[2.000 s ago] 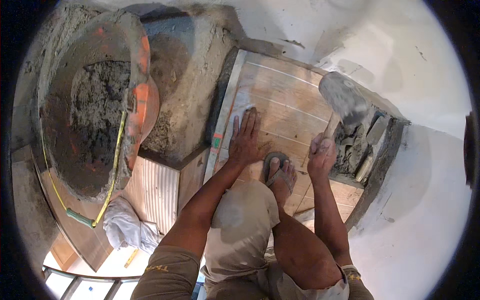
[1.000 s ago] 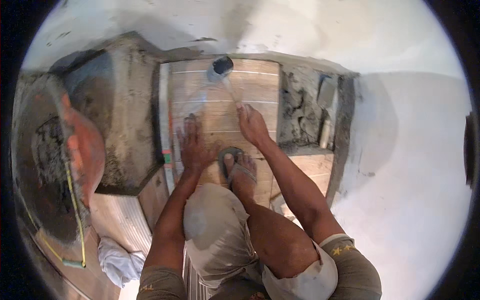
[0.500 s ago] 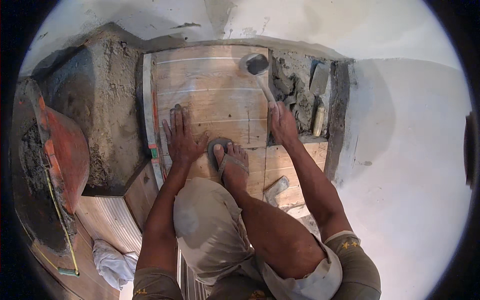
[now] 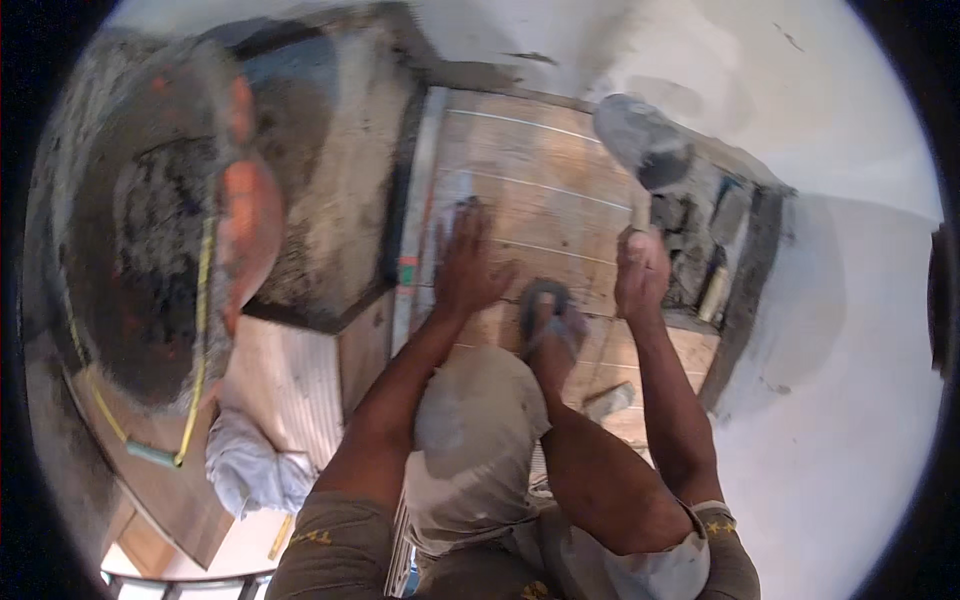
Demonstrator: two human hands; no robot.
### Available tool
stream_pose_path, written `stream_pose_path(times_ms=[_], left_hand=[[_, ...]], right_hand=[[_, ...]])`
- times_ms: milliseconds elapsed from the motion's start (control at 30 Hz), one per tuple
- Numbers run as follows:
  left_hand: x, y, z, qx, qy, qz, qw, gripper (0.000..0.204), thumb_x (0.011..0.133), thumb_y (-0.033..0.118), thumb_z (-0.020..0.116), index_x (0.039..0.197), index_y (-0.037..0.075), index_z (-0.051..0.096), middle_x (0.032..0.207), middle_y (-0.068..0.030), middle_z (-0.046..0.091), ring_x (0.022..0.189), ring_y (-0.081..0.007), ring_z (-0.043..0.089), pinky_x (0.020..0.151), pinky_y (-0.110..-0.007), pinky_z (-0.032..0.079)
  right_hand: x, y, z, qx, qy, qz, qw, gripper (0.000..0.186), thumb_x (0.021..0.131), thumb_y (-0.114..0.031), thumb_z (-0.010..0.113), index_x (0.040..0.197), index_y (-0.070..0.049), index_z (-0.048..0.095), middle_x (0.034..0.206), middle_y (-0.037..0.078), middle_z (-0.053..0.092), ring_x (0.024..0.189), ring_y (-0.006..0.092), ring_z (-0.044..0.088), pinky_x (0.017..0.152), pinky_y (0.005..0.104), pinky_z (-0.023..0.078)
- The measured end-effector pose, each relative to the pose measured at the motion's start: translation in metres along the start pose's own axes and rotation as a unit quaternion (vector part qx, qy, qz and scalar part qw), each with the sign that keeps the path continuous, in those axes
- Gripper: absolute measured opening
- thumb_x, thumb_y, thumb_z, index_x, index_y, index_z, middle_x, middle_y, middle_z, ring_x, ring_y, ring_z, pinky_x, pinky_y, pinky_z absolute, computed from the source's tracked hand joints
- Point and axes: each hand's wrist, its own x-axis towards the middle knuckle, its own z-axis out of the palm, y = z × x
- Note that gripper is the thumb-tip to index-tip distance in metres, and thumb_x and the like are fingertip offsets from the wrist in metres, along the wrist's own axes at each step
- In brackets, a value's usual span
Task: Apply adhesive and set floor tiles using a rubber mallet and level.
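Right hand (image 4: 642, 270) grips the rubber mallet (image 4: 643, 140), judged head-heavy and best held low on its wooden handle (image 4: 641, 208), over the far right corner of the wood-look tile (image 4: 530, 160), judged stiff but brittle; left hand (image 4: 466, 268) lies spread near the tile's left edge.

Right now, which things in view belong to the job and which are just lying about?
Likely part of the job:
mallet, in the right hand
tile, under the left hand
long bar, along the tile's left edge
tub of mortar
trowel, right of the tile

Apparently lying about:
cloth
yellow stick
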Motion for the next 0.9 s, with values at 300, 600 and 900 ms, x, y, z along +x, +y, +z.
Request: stream_pose_path(times_ms=[300, 600, 900], left_hand=[[-0.007, -0.009, -0.006, 0.025, 0.003, 0.017, 1.0, 0.106, 0.088, 0.062, 0.065, 0.161, -0.002, 0.023, 0.17, -0.0216, 0.02, 0.157, -0.0397, 0.02, 0.125, -0.062, 0.01], [-0.005, -0.013, -0.011, 0.022, 0.007, 0.012, 1.0, 0.106, 0.085, 0.06, 0.07, 0.159, -0.002, 0.026, 0.169, -0.0235, 0.019, 0.156, -0.0424, 0.02, 0.124, -0.065, 0.011], [-0.007, -0.006, -0.006, 0.029, 0.011, 0.022, 0.999, 0.105, 0.087, 0.063, 0.067, 0.159, -0.003, 0.028, 0.168, -0.0248, 0.022, 0.157, -0.0394, 0.019, 0.126, -0.062, 0.01]], right_hand=[[0.045, -0.014, 0.081, -0.096, -0.075, 0.039, 0.992, 0.039, 0.109, -0.039, 0.043, 0.106, -0.001, 0.054, 0.08, 0.031, 0.064, 0.081, 0.0534, 0.065, 0.07, 0.0606, 0.05], [0.017, -0.04, 0.063, -0.012, -0.032, -0.034, 0.999, 0.039, 0.11, -0.037, 0.041, 0.109, -0.001, 0.056, 0.075, 0.029, 0.062, 0.073, 0.0543, 0.061, 0.066, 0.0583, 0.046], [0.051, -0.009, 0.071, -0.139, -0.085, 0.044, 0.986, 0.045, 0.11, -0.039, 0.039, 0.107, 0.002, 0.058, 0.085, 0.034, 0.064, 0.086, 0.0554, 0.063, 0.073, 0.0606, 0.048]])
